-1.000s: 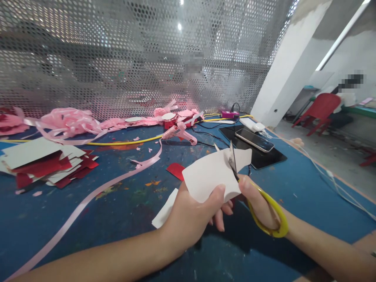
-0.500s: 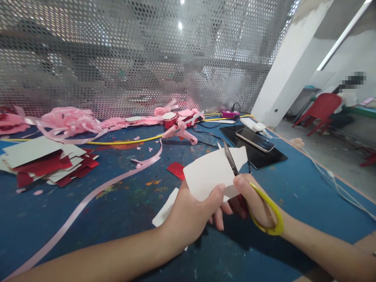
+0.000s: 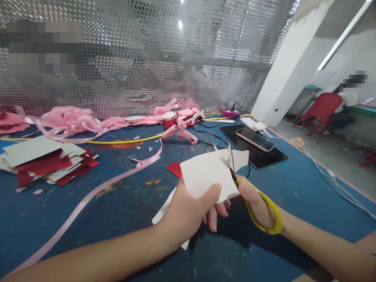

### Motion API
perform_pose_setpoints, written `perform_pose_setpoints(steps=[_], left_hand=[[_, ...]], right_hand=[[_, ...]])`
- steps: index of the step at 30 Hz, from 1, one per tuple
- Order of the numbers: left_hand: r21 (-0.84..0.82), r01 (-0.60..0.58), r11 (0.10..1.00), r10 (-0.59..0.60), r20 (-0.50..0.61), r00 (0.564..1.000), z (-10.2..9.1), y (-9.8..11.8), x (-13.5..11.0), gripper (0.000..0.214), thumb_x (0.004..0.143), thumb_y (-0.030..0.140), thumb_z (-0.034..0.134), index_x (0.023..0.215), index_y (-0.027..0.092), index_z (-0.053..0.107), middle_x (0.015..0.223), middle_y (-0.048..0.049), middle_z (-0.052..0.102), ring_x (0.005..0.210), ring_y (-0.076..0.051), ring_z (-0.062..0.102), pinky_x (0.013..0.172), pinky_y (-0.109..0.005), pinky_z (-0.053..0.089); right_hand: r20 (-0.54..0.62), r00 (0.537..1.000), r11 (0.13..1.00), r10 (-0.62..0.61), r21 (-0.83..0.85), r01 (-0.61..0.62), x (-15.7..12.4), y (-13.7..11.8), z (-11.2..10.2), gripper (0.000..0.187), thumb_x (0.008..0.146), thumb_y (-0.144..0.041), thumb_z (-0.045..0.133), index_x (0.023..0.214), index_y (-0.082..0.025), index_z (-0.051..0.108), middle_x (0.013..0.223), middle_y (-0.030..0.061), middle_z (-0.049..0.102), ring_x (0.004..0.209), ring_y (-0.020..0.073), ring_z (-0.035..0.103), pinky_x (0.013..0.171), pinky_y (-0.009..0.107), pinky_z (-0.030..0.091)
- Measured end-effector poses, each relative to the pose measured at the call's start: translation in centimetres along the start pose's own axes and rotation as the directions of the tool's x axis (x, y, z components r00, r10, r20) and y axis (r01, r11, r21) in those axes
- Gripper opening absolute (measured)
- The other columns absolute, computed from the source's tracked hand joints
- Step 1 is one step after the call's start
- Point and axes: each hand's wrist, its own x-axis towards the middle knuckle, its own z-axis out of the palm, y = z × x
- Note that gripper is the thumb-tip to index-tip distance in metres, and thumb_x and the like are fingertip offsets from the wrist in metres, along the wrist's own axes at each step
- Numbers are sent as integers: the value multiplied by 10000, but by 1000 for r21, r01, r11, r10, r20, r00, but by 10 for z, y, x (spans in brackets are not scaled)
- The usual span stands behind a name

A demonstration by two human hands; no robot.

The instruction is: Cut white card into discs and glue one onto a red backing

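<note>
My left hand [image 3: 194, 207] grips a white piece of card [image 3: 202, 172], thumb on top and fingers beneath. In my right hand [image 3: 255, 199] is a pair of scissors [image 3: 273, 209] with yellow handles, its blades parted around the card's right part. Part of the card extends beyond the blades to the right. Under my left wrist lies another white card piece [image 3: 164, 207], partly covered. A red card piece [image 3: 174, 169] rests on the table just behind the held card.
A pink glue gun [image 3: 180, 133] stands behind the card, near pink ribbon [image 3: 70, 119] heaped along the mesh wall. Stacked red and white cards [image 3: 35, 150] lie at left. A phone [image 3: 255, 140] rests on a black tablet [image 3: 277, 158] at right. Someone sits beyond, on a red chair [image 3: 319, 107].
The scissor blades have shifted slightly and opened wider on the card. The card and my left hand have moved a little left, away from my right fingers.
</note>
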Motion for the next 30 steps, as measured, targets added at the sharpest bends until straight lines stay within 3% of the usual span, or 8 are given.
perform_pose_setpoints(steps=[8, 13, 25, 30], left_hand=[[23, 60, 998, -60, -17, 998, 0, 5, 1, 171, 781, 272, 510, 681, 139, 553, 390, 43, 534, 252, -49, 411, 317, -153, 278], [18, 65, 998, -65, -28, 998, 0, 3, 2, 150, 773, 280, 513, 712, 145, 535, 407, 44, 550, 252, -46, 410, 311, -154, 269], [32, 31, 999, -31, -29, 999, -2, 1, 3, 160, 792, 291, 509, 768, 137, 545, 402, 52, 538, 265, -47, 411, 332, -154, 282], [17, 8, 1000, -8, -19, 1000, -3, -1, 4, 206, 793, 304, 500, 677, 136, 529, 394, 43, 521, 270, -42, 407, 339, -155, 282]], right_hand=[[-61, 984, 983, 165, -69, -169, 0, -15, 3, 704, 793, -761, 193, 504, -191, 487, 419, 13, 434, 395, 115, 405, 421, 269, 304], [-66, 977, 978, 203, -38, -206, 3, -21, 6, 727, 798, -751, 221, 488, -172, 535, 338, -14, 373, 304, 85, 337, 354, 246, 236], [-40, 951, 904, 307, 325, -279, 0, -11, 18, 713, 859, -666, 256, 359, -180, 402, 262, -36, 301, 239, 54, 275, 284, 193, 199], [50, 939, 815, 339, 484, -320, 3, -9, 22, 688, 787, -750, 271, 385, -200, 366, 266, -37, 305, 228, 62, 259, 267, 200, 208]])
